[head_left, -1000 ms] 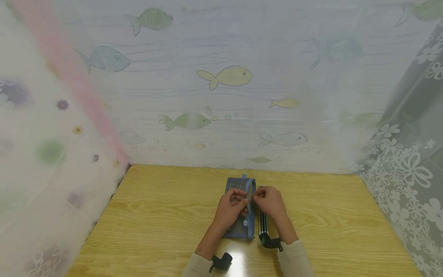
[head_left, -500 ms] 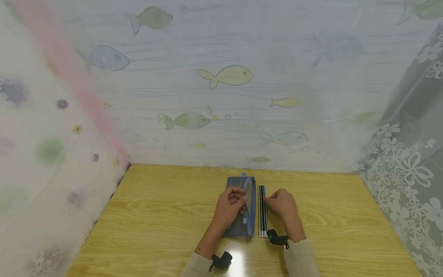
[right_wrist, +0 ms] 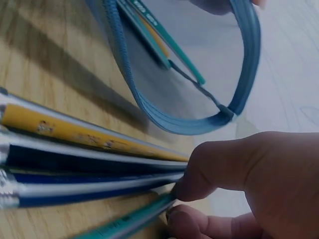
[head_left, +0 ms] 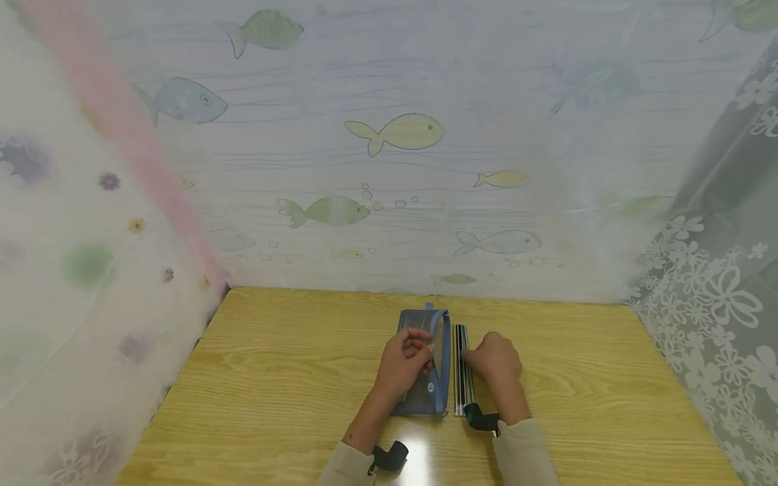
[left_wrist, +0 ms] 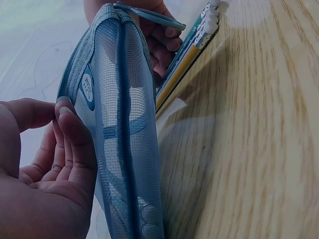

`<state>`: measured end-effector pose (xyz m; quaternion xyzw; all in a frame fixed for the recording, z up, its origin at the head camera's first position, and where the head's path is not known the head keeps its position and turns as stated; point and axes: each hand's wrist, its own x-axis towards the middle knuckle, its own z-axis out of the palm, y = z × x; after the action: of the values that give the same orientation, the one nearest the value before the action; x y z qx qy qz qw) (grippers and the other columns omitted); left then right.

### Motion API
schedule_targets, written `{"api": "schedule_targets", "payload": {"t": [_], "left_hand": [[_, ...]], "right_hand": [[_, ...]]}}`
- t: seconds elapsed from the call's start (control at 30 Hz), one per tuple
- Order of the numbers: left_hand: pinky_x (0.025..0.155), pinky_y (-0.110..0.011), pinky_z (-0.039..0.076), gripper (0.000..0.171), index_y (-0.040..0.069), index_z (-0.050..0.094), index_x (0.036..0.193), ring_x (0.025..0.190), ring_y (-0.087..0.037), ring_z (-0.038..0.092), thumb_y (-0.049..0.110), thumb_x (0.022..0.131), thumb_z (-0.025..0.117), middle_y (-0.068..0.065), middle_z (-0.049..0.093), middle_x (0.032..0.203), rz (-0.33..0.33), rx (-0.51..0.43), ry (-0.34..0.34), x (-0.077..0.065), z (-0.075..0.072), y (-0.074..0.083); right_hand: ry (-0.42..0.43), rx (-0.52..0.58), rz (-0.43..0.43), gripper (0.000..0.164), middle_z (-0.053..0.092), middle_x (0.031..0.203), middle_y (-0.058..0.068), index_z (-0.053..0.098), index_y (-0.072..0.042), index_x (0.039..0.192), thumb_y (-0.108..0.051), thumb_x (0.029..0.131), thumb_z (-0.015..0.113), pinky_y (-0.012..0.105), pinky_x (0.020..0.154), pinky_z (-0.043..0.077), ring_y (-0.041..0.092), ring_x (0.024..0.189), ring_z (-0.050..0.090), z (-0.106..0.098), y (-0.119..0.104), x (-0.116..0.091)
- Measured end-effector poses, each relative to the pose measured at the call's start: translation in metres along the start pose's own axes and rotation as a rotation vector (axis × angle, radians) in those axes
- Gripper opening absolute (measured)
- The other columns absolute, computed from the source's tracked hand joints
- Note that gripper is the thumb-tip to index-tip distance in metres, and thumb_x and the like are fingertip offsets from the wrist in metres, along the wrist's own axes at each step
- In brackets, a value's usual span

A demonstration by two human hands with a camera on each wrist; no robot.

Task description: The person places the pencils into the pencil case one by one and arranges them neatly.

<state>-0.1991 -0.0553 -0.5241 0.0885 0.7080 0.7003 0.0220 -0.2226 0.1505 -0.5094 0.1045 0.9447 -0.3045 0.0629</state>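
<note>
A blue mesh pencil case (head_left: pixel 419 399) lies on the table, its zipped mouth gaping toward the right. My left hand (head_left: pixel 401 364) pinches the edge of that mouth between thumb and fingers. Inside the case, green pencils (right_wrist: pixel 175 47) and a yellow one show in the right wrist view. Beside the case lies a row of striped pencils (head_left: pixel 460 378): a yellow pencil (right_wrist: pixel 75 130), a black one and a blue pencil (right_wrist: pixel 99 190). My right hand (head_left: pixel 498 364) pinches a green pencil (right_wrist: pixel 127 220) at the row's right side, and that pencil is angled away from the others.
The wooden table (head_left: pixel 292 378) meets a fish-patterned curtain (head_left: pixel 395 202) at the back. Flowered cloth (head_left: pixel 91 304) hangs on the left and lace (head_left: pixel 723 304) on the right. A black camera (head_left: pixel 392 457) is strapped to each wrist.
My right hand has gone from the case's mouth to the right side of the pencil row, and the green pencil now slants out from the row. My left hand has stayed put.
</note>
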Motion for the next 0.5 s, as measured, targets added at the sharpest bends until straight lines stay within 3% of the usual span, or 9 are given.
{"api": "schedule_targets", "payload": {"t": [0.2, 0.5], "left_hand": [[0.061, -0.024, 0.058, 0.023, -0.005, 0.064, 0.121, 0.07, -0.014, 0.065, 0.005, 0.102, 0.071, -0.015, 0.067, 0.093, 0.001, -0.008, -0.008, -0.0001, -0.0007, -0.0004], [0.062, -0.023, 0.058, 0.023, -0.004, 0.064, 0.121, 0.07, -0.014, 0.066, 0.005, 0.102, 0.071, -0.012, 0.067, 0.093, -0.004, -0.004, -0.006, 0.0005, -0.0008, -0.002]], "right_hand": [[0.017, -0.027, 0.007, 0.034, 0.061, 0.072, 0.01, 0.066, -0.002, 0.079, -0.032, 0.085, 0.079, 0.036, 0.045, 0.043, 0.024, 0.06, 0.054, 0.0018, -0.0042, -0.0028], [0.005, 0.022, -0.022, 0.037, 0.06, 0.065, 0.005, 0.064, -0.007, 0.065, -0.034, 0.085, 0.081, 0.032, 0.045, 0.04, 0.02, 0.056, 0.053, -0.0018, -0.0017, -0.0023]]}}
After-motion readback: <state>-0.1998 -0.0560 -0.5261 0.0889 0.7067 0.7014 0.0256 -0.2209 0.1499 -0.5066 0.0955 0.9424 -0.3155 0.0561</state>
